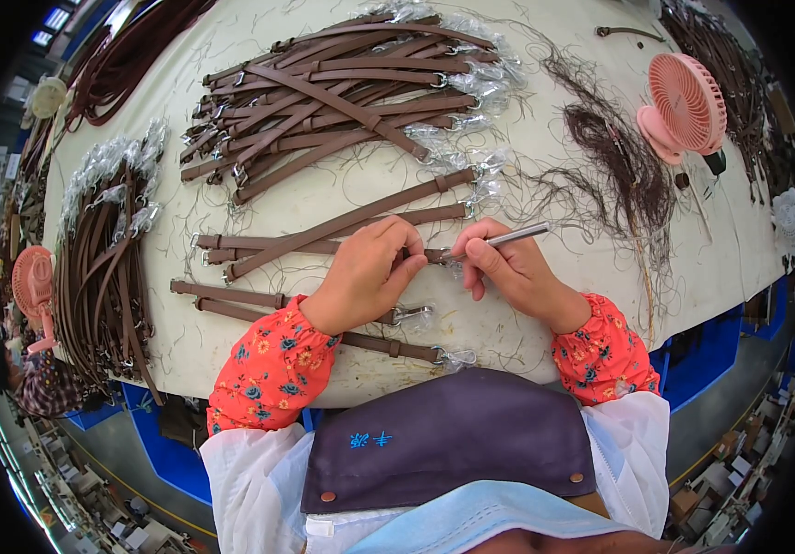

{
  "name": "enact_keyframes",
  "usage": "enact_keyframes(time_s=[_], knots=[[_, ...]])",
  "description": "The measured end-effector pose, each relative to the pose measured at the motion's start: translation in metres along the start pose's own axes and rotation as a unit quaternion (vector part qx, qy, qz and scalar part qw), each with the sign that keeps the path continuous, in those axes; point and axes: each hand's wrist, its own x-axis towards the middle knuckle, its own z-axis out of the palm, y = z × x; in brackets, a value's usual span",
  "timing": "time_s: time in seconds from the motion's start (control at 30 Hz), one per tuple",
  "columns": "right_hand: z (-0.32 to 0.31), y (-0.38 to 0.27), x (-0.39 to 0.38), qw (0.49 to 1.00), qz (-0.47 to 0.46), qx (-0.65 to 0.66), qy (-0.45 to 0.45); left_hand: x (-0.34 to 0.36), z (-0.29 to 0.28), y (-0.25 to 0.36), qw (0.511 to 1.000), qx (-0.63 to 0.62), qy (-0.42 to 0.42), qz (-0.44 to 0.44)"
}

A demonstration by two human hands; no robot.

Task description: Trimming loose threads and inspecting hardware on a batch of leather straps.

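Note:
My left hand (370, 274) is closed, with thumb and fingers pinching a brown leather strap (434, 256) close to its end. In my right hand (519, 277) is a slim silver pen-like tool (522, 233), held between thumb and fingers. Its shaft points up to the right, and its working tip is hidden by the fingers at the strap's end. Under and beside my left hand lie several more brown straps (388, 347) with metal buckles or clasps wrapped in clear plastic. One long strap (351, 224) lies slantwise just beyond the hand.
A big pile of brown straps (323, 102) covers the far middle, and a second bundle (106, 277) lies at left. Tangled dark threads (614, 152) spread at right beside a pink fan (686, 103). Another pink fan (33, 282) stands far left. Loose threads litter the pale tabletop (508, 342).

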Motion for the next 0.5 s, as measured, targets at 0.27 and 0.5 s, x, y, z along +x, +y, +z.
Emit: enact_keyframes(time_s=[0.27, 0.5], knots=[[0.002, 0.004, -0.001, 0.999, -0.019, 0.022, 0.018, 0.0, -0.013, -0.006, 0.989, -0.035, -0.065, 0.128], [0.002, 0.006, 0.0, 0.999, -0.01, 0.041, 0.033, 0.004, 0.008, -0.001, 0.999, 0.029, 0.043, 0.0]])
